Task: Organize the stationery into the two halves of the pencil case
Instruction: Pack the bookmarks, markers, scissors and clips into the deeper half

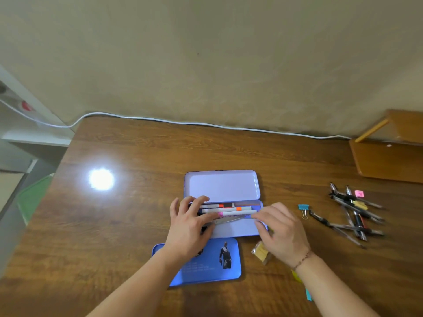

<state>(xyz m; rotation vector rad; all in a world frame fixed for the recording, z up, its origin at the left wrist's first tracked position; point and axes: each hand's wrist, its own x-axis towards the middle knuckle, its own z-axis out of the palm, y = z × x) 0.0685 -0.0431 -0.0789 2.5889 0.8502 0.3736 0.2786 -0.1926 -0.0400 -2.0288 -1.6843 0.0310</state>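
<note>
An open pale-blue metal pencil case (pixel 223 185) lies in the middle of the desk, its far half bare. The near half holds three white markers (pixel 231 209) with orange and pink bands, lined up along the hinge side, and a silver blade-like tool (pixel 226 220) in front of them. My left hand (pixel 190 227) rests flat over the left ends of the markers. My right hand (pixel 279 229) pinches the right end of the nearest marker. A pile of several dark pens (pixel 352 211) lies on the desk to the right.
A blue binder clip (pixel 303 209) lies between the case and the pens. A blue printed tin lid (pixel 212 264) sits near me under my left wrist. A small yellow packet (pixel 261 251) lies by my right hand. A wooden shelf (pixel 389 154) stands far right, a white cable (pixel 183 122) along the wall.
</note>
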